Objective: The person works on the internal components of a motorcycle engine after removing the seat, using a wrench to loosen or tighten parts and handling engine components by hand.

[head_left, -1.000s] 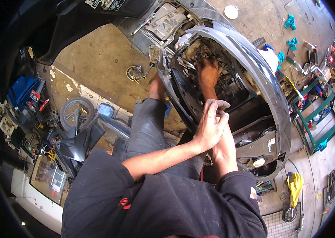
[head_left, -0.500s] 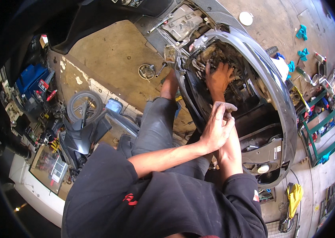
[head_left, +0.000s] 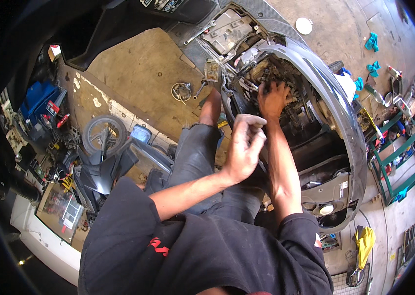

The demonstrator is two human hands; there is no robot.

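Note:
The fingers of my left hand [head_left: 245, 150] are curled in toward the thumb, just left of my right forearm. Anything inside them is hidden or too small to make out. My right hand [head_left: 272, 102] reaches down into the opened body of a scooter [head_left: 350, 128], its fingers bent and drawn together over the dirty engine parts [head_left: 293, 105]. What the fingertips grip down there is covered by the hand. A wrench [head_left: 200, 32] lies ahead, beside a grimy cover plate [head_left: 229, 34].
On the floor ahead-left are a round metal dish [head_left: 181, 91] of small parts and a socket tool [head_left: 200, 89]. Another motorcycle's wheel [head_left: 103, 135] is at left. A green metal rack [head_left: 404, 155], teal gloves [head_left: 372, 42] and a yellow cloth [head_left: 364, 246] are at right.
My left hand has moved left and back, away from above my right forearm. The right hand's spread fingers have drawn together and bent over the engine parts.

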